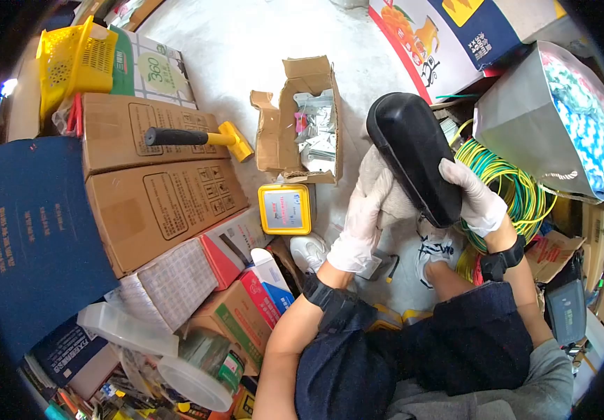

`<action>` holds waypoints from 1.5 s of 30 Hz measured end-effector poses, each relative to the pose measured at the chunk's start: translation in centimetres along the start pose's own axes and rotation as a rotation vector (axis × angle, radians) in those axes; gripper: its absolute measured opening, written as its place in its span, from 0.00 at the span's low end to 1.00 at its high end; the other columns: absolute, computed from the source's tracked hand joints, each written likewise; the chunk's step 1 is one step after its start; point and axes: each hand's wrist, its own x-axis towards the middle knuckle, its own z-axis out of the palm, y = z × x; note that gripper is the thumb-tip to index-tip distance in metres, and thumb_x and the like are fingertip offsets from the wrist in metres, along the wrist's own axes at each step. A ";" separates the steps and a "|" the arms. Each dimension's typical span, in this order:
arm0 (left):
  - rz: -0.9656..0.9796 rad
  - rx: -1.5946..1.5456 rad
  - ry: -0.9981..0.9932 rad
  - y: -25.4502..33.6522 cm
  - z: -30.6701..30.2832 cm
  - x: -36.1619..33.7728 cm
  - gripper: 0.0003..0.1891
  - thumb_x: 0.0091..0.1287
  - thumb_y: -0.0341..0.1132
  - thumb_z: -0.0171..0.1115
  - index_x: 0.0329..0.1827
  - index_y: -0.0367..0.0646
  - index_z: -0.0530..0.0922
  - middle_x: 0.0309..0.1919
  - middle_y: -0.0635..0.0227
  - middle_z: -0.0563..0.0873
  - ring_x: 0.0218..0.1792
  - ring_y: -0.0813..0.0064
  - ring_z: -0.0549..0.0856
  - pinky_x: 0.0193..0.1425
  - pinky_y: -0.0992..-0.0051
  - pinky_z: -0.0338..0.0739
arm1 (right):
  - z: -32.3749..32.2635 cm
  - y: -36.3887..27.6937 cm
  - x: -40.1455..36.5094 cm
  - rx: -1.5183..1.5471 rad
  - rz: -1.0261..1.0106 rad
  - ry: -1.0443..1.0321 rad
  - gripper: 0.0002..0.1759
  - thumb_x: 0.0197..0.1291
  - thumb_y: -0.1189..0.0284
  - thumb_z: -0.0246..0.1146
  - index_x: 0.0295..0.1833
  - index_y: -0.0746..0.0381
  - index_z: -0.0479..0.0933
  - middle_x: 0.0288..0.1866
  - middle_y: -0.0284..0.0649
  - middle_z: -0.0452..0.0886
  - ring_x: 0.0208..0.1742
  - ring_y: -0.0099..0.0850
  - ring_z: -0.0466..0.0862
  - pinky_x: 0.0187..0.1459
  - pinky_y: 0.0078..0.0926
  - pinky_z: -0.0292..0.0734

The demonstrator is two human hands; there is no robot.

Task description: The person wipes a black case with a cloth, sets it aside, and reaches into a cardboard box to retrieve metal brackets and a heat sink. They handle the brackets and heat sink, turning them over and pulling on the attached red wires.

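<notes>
A black oblong zip case (414, 150) is held up in front of me, tilted. My right hand (475, 196), in a white glove, grips its lower right side with the thumb on top. My left hand (366, 224), also gloved, is closed around a grey cloth (394, 192) pressed against the case's left side. Part of the cloth is hidden behind the case. Beyond my left hand, a yellow-rimmed square tin (285, 210) stands on the floor. An open cardboard box (291, 105) with small plastic packets inside is behind the tin.
To the left, a yellow-headed hammer (197, 137) lies on stacked cardboard cartons (155, 203). A yellow basket (74, 66) sits behind them. Coiled yellow-green wire (498, 189) and a large grey bag (529, 133) are at the right. Clear plastic tubs (190, 381) stand lower left.
</notes>
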 end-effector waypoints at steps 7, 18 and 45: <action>0.298 0.061 0.214 1.9 0.7 -0.2 0.25 0.71 0.30 0.53 0.71 0.36 0.63 0.66 0.61 0.72 0.66 0.71 0.71 0.72 0.71 0.62 | -0.1 0.0 1.2 -0.387 -0.203 0.249 0.35 0.57 0.62 0.68 0.65 0.68 0.65 0.52 0.37 0.79 0.48 0.26 0.80 0.50 0.22 0.76; 0.703 1.630 0.024 2.7 3.0 -1.0 0.44 0.38 0.43 0.77 0.67 0.64 0.72 0.74 0.53 0.56 0.73 0.36 0.49 0.73 0.46 0.51 | -1.3 1.5 1.8 -0.983 -0.455 0.159 0.59 0.44 0.71 0.76 0.77 0.64 0.45 0.74 0.47 0.58 0.74 0.32 0.60 0.72 0.28 0.55; 0.526 0.192 0.045 7.6 2.6 2.5 0.24 0.69 0.32 0.58 0.68 0.43 0.65 0.62 0.67 0.73 0.64 0.74 0.71 0.71 0.73 0.63 | 4.7 -0.8 1.5 -0.331 -0.224 0.061 0.30 0.67 0.58 0.56 0.68 0.64 0.64 0.55 0.36 0.77 0.51 0.22 0.77 0.53 0.21 0.72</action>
